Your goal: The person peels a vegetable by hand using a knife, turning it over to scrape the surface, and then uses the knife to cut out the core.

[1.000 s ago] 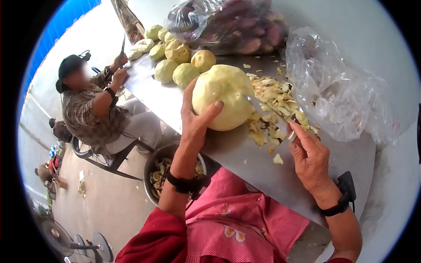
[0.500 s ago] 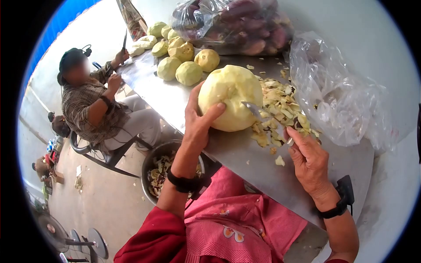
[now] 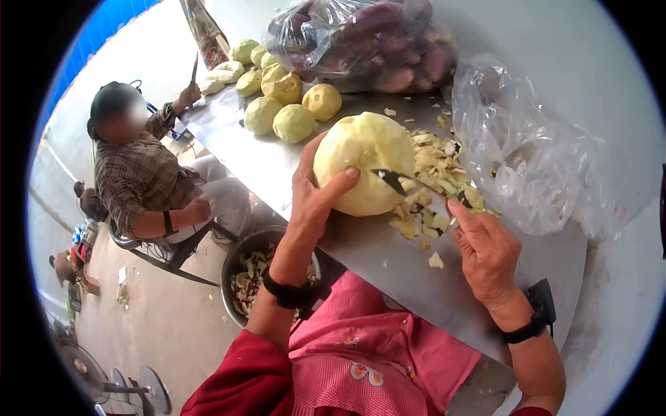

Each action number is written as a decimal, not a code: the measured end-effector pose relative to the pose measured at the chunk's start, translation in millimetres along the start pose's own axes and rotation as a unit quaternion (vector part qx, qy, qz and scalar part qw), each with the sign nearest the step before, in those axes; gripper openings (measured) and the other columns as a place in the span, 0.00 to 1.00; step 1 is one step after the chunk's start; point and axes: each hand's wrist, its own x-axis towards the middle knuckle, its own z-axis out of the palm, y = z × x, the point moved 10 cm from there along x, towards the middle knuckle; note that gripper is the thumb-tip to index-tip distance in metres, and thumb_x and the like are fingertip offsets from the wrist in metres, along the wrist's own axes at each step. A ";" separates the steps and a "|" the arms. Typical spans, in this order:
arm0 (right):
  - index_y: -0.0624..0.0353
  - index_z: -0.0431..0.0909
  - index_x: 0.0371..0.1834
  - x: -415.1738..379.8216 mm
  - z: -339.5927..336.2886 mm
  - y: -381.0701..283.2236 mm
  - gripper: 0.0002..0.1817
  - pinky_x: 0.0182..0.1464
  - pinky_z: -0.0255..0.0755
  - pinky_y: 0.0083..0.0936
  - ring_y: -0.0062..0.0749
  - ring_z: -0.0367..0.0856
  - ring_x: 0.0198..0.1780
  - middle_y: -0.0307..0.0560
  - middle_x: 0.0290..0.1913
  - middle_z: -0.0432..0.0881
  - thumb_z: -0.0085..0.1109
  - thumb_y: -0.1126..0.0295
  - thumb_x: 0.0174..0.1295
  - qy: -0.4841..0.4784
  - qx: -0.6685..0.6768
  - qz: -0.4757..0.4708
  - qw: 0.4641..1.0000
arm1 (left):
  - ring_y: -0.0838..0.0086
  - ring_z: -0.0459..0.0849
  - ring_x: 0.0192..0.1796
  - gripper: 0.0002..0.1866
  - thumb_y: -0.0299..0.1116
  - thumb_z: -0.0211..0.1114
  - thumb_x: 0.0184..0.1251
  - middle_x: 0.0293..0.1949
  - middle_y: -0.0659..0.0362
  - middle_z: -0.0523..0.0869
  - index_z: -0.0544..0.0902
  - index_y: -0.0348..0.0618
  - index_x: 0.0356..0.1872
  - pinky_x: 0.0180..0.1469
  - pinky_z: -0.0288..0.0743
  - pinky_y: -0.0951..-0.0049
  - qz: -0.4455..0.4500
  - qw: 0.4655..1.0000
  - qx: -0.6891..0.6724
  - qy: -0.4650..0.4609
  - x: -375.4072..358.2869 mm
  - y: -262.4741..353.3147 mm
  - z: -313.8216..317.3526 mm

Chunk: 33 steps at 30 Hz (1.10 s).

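Note:
My left hand grips the side of a large, pale, peeled round eggplant, with the thumb across its front. It is held just above the metal table. My right hand closes round the handle of a small knife. The blade points left and its dark tip lies against the eggplant's lower right side. Behind the blade spreads a heap of peelings, pale with some dark skin.
Several peeled eggplants sit at the table's far left. A clear bag of purple eggplants stands at the back, a crumpled plastic bag at right. Below the left edge is a metal bowl of peelings. A person sits across, holding a knife.
The eggplant has tipped slightly in my left hand, and the knife blade has turned, its face now dark. The seated person's nearer hand has dropped to the lap.

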 end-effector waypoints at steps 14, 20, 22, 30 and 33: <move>0.52 0.83 0.59 10.8 -19.4 28.6 0.24 0.33 0.75 0.29 0.36 0.79 0.29 0.43 0.32 0.81 0.68 0.76 0.57 0.045 0.016 0.039 0.998 | 0.66 0.81 0.59 0.38 0.37 0.73 0.59 0.57 0.50 0.82 0.69 0.34 0.69 0.63 0.74 0.66 -0.033 0.997 -0.006 -0.076 -9.3 -3.6 22.5; 0.52 0.84 0.58 8.3 -16.3 16.2 0.23 0.32 0.75 0.30 0.38 0.79 0.29 0.44 0.31 0.81 0.69 0.75 0.57 -0.003 0.069 0.011 0.998 | 0.67 0.81 0.59 0.36 0.37 0.72 0.61 0.57 0.50 0.82 0.69 0.34 0.68 0.62 0.74 0.67 -0.013 0.997 0.010 -0.074 -10.0 -2.5 21.1; 0.52 0.84 0.57 7.3 -15.3 13.7 0.23 0.32 0.75 0.30 0.38 0.79 0.29 0.44 0.32 0.81 0.70 0.75 0.56 -0.014 0.076 0.008 0.997 | 0.67 0.80 0.59 0.36 0.37 0.73 0.60 0.57 0.50 0.82 0.70 0.34 0.68 0.63 0.74 0.66 -0.036 0.998 -0.015 -0.057 -10.2 -6.8 18.0; 0.49 0.85 0.57 10.1 -17.5 3.4 0.26 0.32 0.76 0.31 0.37 0.80 0.30 0.43 0.32 0.82 0.72 0.77 0.51 -0.018 0.067 -0.009 0.998 | 0.67 0.81 0.58 0.38 0.38 0.74 0.57 0.56 0.51 0.82 0.70 0.34 0.68 0.63 0.73 0.66 0.028 0.997 0.022 -0.068 -11.0 6.5 19.3; 0.49 0.85 0.56 9.9 -18.4 1.8 0.27 0.32 0.76 0.30 0.37 0.81 0.29 0.43 0.32 0.82 0.72 0.78 0.49 -0.012 0.031 -0.002 0.999 | 0.67 0.81 0.58 0.38 0.38 0.74 0.57 0.56 0.51 0.82 0.70 0.34 0.68 0.63 0.73 0.66 0.024 0.997 0.032 -0.070 -10.4 5.9 19.2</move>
